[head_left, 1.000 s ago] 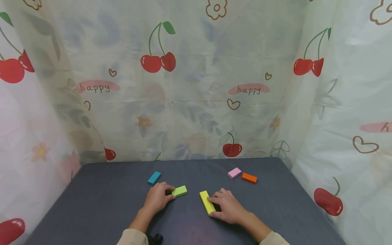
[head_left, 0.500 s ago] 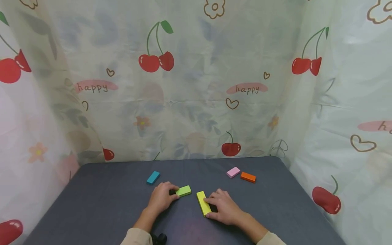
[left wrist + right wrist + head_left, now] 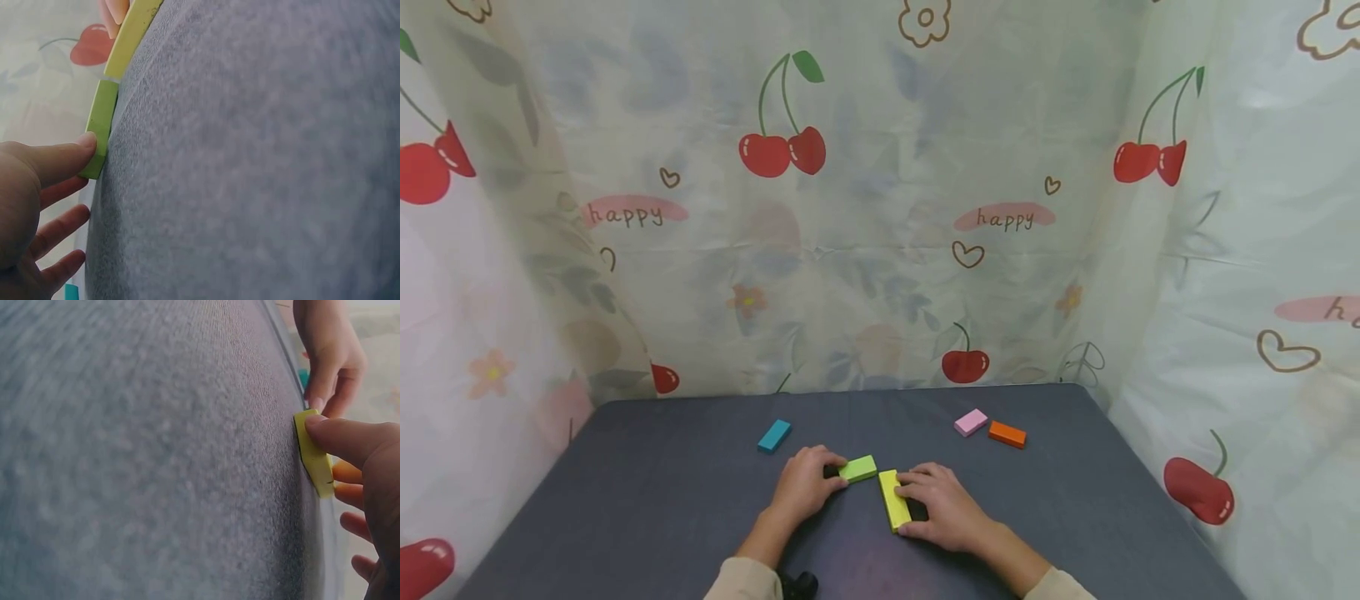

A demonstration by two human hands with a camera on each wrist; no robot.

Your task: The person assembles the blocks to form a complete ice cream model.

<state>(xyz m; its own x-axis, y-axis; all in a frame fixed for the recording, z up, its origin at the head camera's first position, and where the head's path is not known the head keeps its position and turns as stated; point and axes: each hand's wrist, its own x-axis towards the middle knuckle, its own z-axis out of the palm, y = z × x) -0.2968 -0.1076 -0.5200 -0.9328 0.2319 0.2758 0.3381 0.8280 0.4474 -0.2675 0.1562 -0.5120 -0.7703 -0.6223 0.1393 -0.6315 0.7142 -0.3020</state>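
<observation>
A light green block (image 3: 859,469) lies on the dark table, its left end pinched between the thumb and fingers of my left hand (image 3: 803,483). Just right of it, my right hand (image 3: 947,508) grips a longer yellow block (image 3: 892,502) by its right side, thumb near the front end. The ends of the two blocks are very close; I cannot tell if they touch. In the left wrist view, the thumb presses the green block (image 3: 102,115) while other fingers spread apart. The right wrist view has the thumb on the yellow block (image 3: 315,453).
On the dark table (image 3: 662,500), a blue block (image 3: 774,436) lies beyond my left hand. Farther right are a pink block (image 3: 971,422) and an orange block (image 3: 1007,434), side by side. A patterned curtain (image 3: 865,208) hangs behind the table and at both sides.
My left hand has slid the green block to the right, close to the yellow one. My right hand has shifted the yellow block slightly left and turned it a little more upright in the head view.
</observation>
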